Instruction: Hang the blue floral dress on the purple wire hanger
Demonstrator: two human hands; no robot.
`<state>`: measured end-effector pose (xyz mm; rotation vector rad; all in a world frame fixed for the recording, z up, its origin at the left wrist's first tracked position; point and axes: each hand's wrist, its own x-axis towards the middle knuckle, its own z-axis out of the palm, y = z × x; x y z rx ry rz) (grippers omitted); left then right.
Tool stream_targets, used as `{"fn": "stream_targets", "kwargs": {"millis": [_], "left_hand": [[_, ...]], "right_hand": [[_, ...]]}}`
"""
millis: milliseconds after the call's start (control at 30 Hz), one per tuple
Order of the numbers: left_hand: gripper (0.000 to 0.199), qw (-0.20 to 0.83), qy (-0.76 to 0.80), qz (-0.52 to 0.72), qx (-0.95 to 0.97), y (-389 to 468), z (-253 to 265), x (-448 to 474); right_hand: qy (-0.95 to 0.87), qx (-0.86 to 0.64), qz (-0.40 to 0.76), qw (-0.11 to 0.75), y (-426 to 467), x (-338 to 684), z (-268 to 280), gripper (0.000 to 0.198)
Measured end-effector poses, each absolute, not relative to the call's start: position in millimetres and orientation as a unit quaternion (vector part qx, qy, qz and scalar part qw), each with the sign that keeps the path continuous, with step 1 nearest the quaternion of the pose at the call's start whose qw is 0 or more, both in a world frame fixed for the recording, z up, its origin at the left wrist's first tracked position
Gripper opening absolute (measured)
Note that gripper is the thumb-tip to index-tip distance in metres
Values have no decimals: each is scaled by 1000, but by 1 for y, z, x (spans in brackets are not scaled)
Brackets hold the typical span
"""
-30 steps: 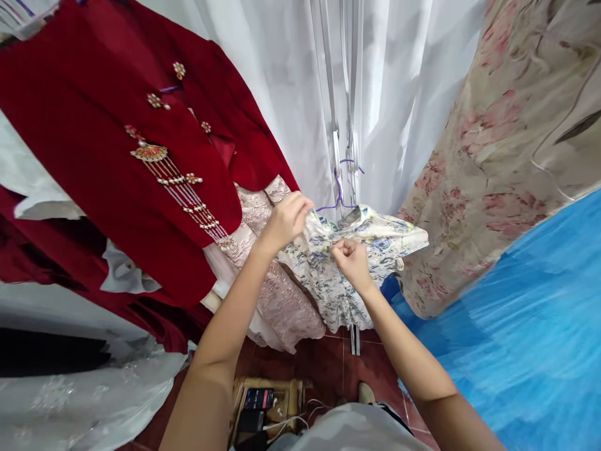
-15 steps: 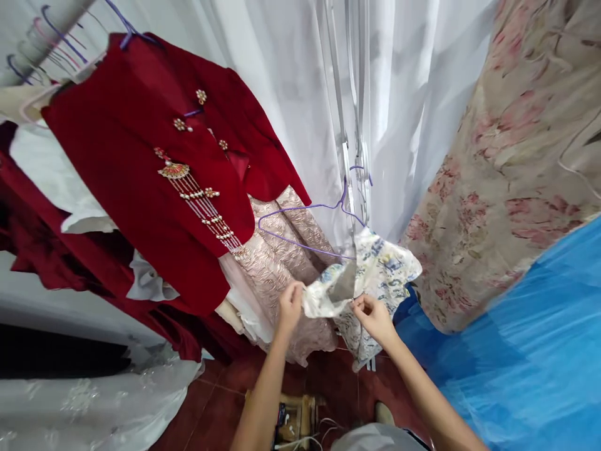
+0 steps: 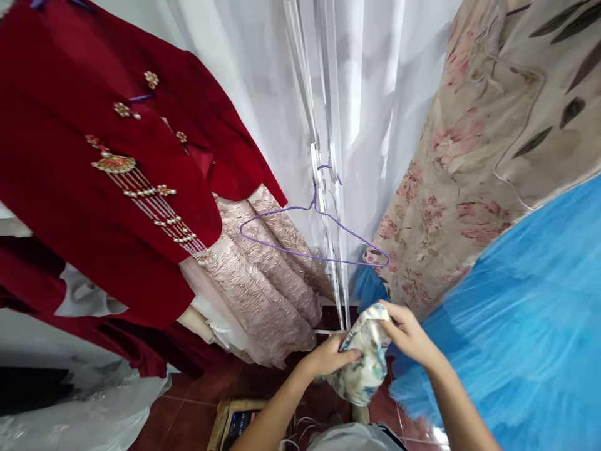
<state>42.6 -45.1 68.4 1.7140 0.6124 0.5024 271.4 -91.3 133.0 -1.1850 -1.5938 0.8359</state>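
Note:
A white garment with a blue and green floral print (image 3: 364, 360) is bunched up between my two hands, low in front of me. My left hand (image 3: 331, 357) grips its left edge, thumb lying over the cloth. My right hand (image 3: 406, 332) pinches its upper right edge. Above them a purple wire hanger (image 3: 314, 257) hangs bare from a white metal stand (image 3: 323, 188). The garment is apart from the hanger, and its full shape is hidden by the folds.
On the left hang a red velvet jacket (image 3: 154, 138) with beaded ornaments and a pale pink brocade skirt (image 3: 263, 282). A beige floral dress (image 3: 432, 207) and blue tulle (image 3: 526, 300) hang on the right. A wooden stool (image 3: 220, 419) with a phone (image 3: 239, 426) stands below.
The floral garment has come off the purple hanger and moved down toward me, now bunched in both hands. The view has shifted right, and the hanger hangs bare.

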Motion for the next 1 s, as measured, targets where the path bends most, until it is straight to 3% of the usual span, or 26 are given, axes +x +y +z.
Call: {"fn": "stream_targets", "kwargs": {"millis": [100, 233, 400, 600, 800, 1000], "left_hand": [[32, 574, 308, 202, 731, -58, 59, 35], [34, 463, 307, 270, 787, -57, 91, 32], [40, 267, 292, 312, 864, -50, 145, 42], [33, 168, 381, 349, 839, -26, 157, -12], [8, 48, 462, 256, 848, 29, 169, -95], [48, 86, 547, 285, 782, 92, 187, -89]], "right_hand": [[-668, -493, 234, 506, -85, 319, 152, 23], [-632, -501, 159, 569, -38, 364, 169, 16], [-568, -434, 286, 638, 39, 363, 196, 25], [-541, -430, 513, 509, 67, 316, 228, 42], [-504, -470, 572, 444, 46, 311, 238, 48], [-471, -505, 579, 434, 37, 313, 249, 46]]}}
